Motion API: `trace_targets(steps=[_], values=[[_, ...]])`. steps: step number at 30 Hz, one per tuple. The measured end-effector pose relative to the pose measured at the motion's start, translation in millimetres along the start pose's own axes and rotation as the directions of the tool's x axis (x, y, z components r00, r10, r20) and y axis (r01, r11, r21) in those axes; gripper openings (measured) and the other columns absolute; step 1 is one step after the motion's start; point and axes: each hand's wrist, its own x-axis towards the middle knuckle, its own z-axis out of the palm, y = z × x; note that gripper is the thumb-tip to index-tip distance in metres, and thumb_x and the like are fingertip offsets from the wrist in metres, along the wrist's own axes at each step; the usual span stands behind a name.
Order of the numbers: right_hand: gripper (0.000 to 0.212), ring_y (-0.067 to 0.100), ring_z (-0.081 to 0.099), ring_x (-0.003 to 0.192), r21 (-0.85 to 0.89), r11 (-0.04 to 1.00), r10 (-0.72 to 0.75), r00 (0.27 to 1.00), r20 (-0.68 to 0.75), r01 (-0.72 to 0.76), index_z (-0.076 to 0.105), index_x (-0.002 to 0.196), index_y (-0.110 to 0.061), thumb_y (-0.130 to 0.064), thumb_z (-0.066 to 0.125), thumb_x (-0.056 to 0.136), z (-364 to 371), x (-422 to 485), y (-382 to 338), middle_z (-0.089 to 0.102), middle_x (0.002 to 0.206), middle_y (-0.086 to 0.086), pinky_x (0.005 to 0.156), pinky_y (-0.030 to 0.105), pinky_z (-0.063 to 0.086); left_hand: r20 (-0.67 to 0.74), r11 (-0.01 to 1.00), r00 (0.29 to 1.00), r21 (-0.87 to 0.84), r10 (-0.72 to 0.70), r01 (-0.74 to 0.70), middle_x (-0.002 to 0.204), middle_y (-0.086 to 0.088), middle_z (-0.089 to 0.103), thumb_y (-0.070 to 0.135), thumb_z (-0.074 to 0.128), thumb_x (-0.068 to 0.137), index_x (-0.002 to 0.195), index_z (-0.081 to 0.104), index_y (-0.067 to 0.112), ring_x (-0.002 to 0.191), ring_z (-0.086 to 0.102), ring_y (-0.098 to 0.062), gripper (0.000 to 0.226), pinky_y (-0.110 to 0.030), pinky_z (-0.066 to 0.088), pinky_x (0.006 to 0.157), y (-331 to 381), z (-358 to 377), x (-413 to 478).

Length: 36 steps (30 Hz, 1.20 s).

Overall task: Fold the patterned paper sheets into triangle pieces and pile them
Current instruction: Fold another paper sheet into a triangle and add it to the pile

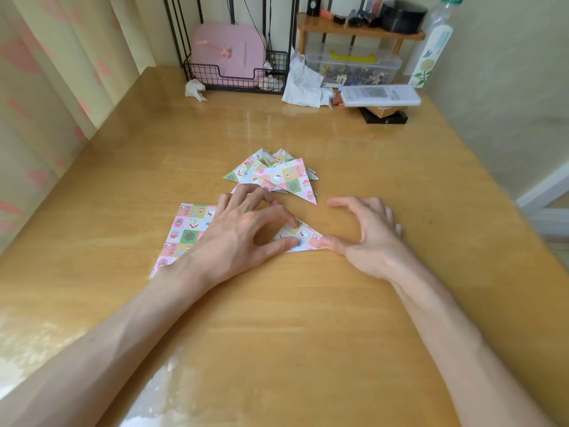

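Observation:
A small folded triangle (303,237) of patterned paper lies on the table in front of me. My left hand (246,232) arches over it, with index fingertip and thumb tip pressing on its left part. My right hand (366,235) touches the triangle's right corner with its thumb tip; its other fingers are raised and loosely curved, holding nothing. Flat patterned sheets (184,232) lie under and left of my left hand. A pile of folded triangles (277,175) sits just beyond my hands.
The wooden table (308,303) carries clutter along its far edge: a wire rack with a pink case (228,57), crumpled tissues (303,84), a clear storage box (354,64), a white remote (380,95) and a bottle (432,47). A curtain hangs at left.

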Motion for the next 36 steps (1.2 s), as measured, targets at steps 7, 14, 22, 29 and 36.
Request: trace_targets(steps=[7,14,22,29,36], values=[[0.034,0.007,0.029,0.129,0.016,0.999,-0.052,0.999,0.010,0.051,0.065,0.115,-0.054,-0.040,0.079,0.087,-6,-2,2,0.040,0.129,-0.016,0.101,0.028,0.016,-0.025,1.000,1.000,0.022,0.003,-0.002,0.118,0.014,0.050,0.074,0.051,0.090,0.112,0.067,0.046,0.126,0.043,-0.019,0.038,-0.040,0.035,0.095,-1,2,-1],[0.021,0.006,0.033,0.127,-0.025,0.976,-0.216,0.976,0.002,0.216,0.075,0.102,-0.049,-0.058,0.073,0.083,2,-10,-12,0.051,0.129,-0.022,0.091,0.028,0.018,-0.099,0.995,0.995,0.090,-0.021,0.030,0.115,0.008,0.055,0.076,0.054,0.087,0.112,0.065,0.038,0.118,0.048,-0.020,0.046,-0.040,0.038,0.091,-1,3,-2],[0.036,0.007,0.032,0.126,-0.084,0.969,-0.240,0.967,-0.088,0.233,0.072,0.112,-0.044,-0.060,0.075,0.080,12,-12,-15,0.050,0.124,-0.020,0.095,0.028,0.022,-0.139,0.989,0.990,0.148,-0.005,0.026,0.113,0.005,0.059,0.074,0.054,0.089,0.112,0.062,0.026,0.110,0.051,-0.024,0.054,-0.039,0.039,0.090,4,2,-3],[0.045,0.009,0.037,0.121,-0.119,0.981,-0.168,0.977,-0.129,0.153,0.071,0.104,-0.042,-0.069,0.076,0.070,11,-13,-19,0.051,0.116,-0.016,0.093,0.028,0.026,-0.134,0.988,0.991,0.153,-0.015,0.036,0.111,0.005,0.059,0.077,0.050,0.089,0.108,0.063,0.025,0.108,0.053,-0.023,0.057,-0.041,0.041,0.090,5,-1,-3],[0.040,0.009,0.042,0.110,-0.016,0.999,-0.037,0.998,-0.044,0.036,0.065,0.089,-0.037,-0.063,0.084,0.064,7,-15,-22,0.052,0.104,-0.012,0.094,0.025,0.036,-0.153,0.985,0.988,0.167,-0.004,0.030,0.107,0.004,0.059,0.074,0.055,0.089,0.101,0.062,0.025,0.105,0.053,-0.023,0.052,-0.042,0.042,0.090,2,0,-3]])
